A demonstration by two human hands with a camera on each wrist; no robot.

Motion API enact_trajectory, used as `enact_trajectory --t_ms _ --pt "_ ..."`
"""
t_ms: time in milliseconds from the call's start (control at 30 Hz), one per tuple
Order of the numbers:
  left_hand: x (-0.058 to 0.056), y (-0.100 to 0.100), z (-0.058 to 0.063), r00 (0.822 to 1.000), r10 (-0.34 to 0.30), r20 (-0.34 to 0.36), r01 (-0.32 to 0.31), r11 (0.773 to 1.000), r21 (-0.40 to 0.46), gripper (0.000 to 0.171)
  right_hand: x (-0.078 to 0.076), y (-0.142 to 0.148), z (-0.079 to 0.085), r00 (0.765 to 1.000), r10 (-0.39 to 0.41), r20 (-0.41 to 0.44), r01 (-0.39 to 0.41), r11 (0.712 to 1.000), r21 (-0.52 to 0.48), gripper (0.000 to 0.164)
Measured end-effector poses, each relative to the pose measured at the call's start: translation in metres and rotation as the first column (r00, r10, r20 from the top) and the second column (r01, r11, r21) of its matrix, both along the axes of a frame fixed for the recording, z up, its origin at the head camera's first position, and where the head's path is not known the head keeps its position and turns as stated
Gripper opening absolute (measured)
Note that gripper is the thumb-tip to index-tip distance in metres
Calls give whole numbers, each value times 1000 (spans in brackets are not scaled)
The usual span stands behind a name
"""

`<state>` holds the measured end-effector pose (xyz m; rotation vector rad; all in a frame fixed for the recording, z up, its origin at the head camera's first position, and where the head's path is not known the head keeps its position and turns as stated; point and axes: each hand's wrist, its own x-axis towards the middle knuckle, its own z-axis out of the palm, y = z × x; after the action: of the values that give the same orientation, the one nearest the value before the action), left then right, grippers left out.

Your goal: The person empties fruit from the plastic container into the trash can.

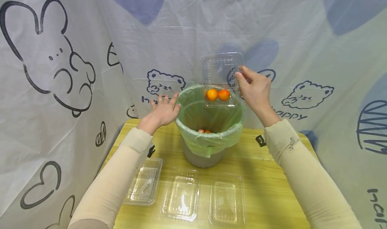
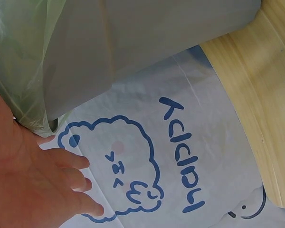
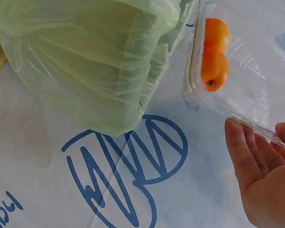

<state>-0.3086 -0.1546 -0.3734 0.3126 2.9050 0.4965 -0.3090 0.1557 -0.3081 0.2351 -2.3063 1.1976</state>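
My right hand [image 1: 255,88] pinches the right edge of a clear plastic container [image 1: 222,67], tilted steeply above the bin [image 1: 202,157]. Two small orange fruits that look like cherry tomatoes, one tomato [image 1: 212,94] beside another tomato [image 1: 224,94], lie at its lower end. In the right wrist view the thumb and fingers are on the container's edge [image 3: 256,128]. Fingers spread, my left hand [image 1: 165,111] rests against the left rim of the bin's green liner bag [image 1: 193,138]. Deep inside the bag are small reddish fruits [image 1: 201,131], partly hidden by the near rim.
Three clear containers stand in front of the bin on the wooden table [image 1: 263,188]: a left container [image 1: 145,182], a middle container [image 1: 181,195] and a right container [image 1: 226,200]. A printed white curtain [image 1: 169,37] hangs behind and at both sides.
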Motion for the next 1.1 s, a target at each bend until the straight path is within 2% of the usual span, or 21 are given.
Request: enact_trajectory --t_ms 633,833,1100 --pt "-1 -5 0 1000 -2 2 2 1000 15 67 2 -1 1 992 59 -111 -61 998 -12 34" --pt "-3 -5 -2 1000 -6 -16 6 1000 3 67 0 -1 2 987 48 -155 -52 998 -19 31" --pt "-4 -4 -4 1000 -8 -19 8 1000 1 67 3 -1 4 987 25 -156 -26 1000 -5 33"
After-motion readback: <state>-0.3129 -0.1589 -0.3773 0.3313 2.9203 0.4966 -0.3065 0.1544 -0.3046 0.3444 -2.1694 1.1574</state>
